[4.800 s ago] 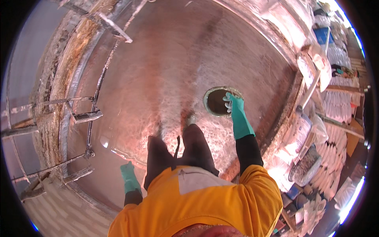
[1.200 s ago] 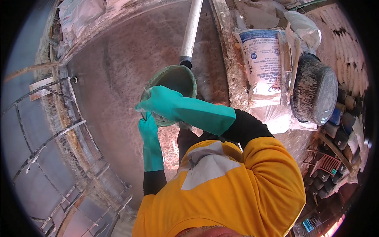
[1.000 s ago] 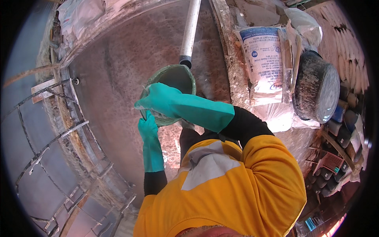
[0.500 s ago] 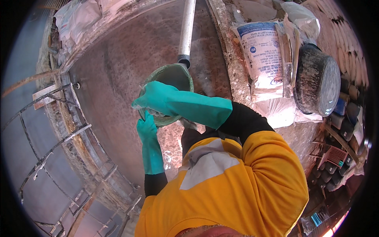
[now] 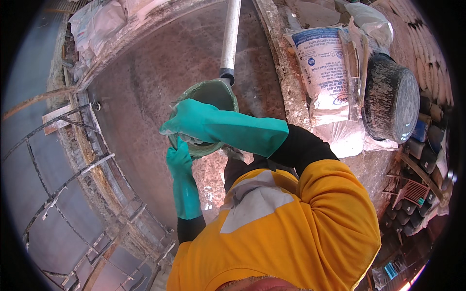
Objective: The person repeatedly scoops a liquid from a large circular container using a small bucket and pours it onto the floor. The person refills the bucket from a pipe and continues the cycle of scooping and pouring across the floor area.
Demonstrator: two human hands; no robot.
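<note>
A round green bucket (image 5: 221, 94) hangs under the end of a white pipe (image 5: 230, 36) that comes down from the top of the view. My right hand (image 5: 184, 121), in a long teal glove, reaches across the bucket's mouth and grips its left rim. My left hand (image 5: 178, 159), also in a teal glove, holds the lower rim from below. Something pale shows between the two hands, and I cannot tell what it is. My orange sleeves and chest fill the lower middle of the view.
I stand inside a large shallow metal pan (image 5: 145, 82) with a wet, stained floor. Metal bars and a railing (image 5: 73, 160) run along its left edge. A printed white sack (image 5: 325, 68) and a dark round pot (image 5: 391, 99) lie beyond the right rim, with stacked goods behind them.
Nearly five seconds ago my right hand was down at a round hole in the pan floor. Now both hands hold the green bucket under the pipe. Over the last second they barely moved.
</note>
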